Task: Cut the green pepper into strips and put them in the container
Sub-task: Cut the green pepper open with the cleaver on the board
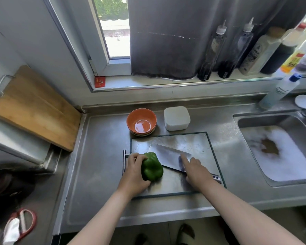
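A whole green pepper [152, 166] lies on the left part of a steel cutting board [198, 144]. My left hand [133, 174] grips the pepper from its left side, fingers curled over the top. A cleaver [168, 156] lies flat on the board just right of the pepper, its handle pointing to the lower right. My right hand [195, 171] rests over the handle end, with the forefinger stretched out along the blade. Behind the board stand an orange bowl [141, 122] and a white square container [176, 118] with its lid on.
A sink [281, 152] with white foam lies to the right. A wooden board [34, 108] leans at the left wall. Bottles [214, 52] line the window sill. A dish soap bottle [279, 92] stands by the tap.
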A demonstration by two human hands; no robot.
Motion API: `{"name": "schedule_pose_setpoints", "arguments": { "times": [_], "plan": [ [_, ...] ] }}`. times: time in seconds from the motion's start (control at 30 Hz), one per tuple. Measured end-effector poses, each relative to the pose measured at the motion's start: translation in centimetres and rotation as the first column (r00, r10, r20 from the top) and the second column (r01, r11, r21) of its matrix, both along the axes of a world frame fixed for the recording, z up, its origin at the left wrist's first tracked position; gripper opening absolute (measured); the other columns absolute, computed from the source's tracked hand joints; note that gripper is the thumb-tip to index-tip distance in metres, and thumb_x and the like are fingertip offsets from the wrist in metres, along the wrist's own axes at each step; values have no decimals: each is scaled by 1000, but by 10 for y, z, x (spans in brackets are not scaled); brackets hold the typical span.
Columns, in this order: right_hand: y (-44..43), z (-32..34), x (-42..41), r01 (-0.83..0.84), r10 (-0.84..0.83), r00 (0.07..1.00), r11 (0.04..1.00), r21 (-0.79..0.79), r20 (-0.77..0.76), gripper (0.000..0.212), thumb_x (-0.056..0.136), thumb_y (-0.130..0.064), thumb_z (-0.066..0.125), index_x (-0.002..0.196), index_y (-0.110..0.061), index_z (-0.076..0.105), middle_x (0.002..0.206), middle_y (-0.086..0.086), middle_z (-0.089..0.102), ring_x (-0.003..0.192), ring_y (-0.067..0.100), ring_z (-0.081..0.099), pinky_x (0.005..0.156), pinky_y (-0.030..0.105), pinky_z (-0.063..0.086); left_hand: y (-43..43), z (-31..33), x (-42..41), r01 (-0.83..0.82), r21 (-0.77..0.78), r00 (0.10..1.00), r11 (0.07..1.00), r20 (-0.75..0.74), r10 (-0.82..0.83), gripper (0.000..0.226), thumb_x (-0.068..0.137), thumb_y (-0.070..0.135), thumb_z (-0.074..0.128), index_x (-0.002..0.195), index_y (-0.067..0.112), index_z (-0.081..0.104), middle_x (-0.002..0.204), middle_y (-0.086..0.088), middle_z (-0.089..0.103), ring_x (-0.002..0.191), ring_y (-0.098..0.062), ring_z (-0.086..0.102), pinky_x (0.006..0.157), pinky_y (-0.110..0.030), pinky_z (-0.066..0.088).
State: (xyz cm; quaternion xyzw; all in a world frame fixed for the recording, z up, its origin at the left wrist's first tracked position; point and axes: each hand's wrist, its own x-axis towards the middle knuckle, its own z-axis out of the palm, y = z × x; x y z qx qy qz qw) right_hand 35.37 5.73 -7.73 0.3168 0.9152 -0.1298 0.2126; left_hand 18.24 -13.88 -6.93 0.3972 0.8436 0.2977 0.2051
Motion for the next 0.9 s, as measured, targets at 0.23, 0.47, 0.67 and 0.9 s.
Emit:
{"name": "schedule_pose_setpoints", "arguments": {
  "times": [0.23,0.47,0.67,0.9],
  "plan": [
    [3,35,1,178,-238,948,947,-267,-213,41,92,-15,45,132,-21,49,102,6,62,86,27,59,69,35,47,-15,-6,6,-44,16,999,999,32,43,75,63,16,83,122,36,41,139,9,15,136,-22,25,100,-37,47],
    [-11,51,-4,196,-284,928,923,-331,-241,16,94,-16,44,82,-15,56,73,3,60,61,20,48,55,32,35,-8,-3,8,-212,25,939,977,282,197,70,76,29,81,125,35,32,138,6,35,131,-19,40,108,-33,36],
    [-16,41,-2,189,-279,933,918,-348,-228,22,94,-13,42,75,-21,50,69,-4,53,68,21,49,54,32,31,-6,-9,-4,-335,-18,860,942,404,313,66,72,43,83,129,35,48,126,8,55,115,-13,55,100,-34,48],
    [-7,41,0,186,-306,900,914,-360,-311,19,103,-24,43,98,-22,61,80,2,65,74,22,60,65,40,47,40,-4,6,-358,-83,850,930,383,362,62,80,55,73,130,22,60,129,5,49,119,-12,49,101,-26,39]
  ]
}}
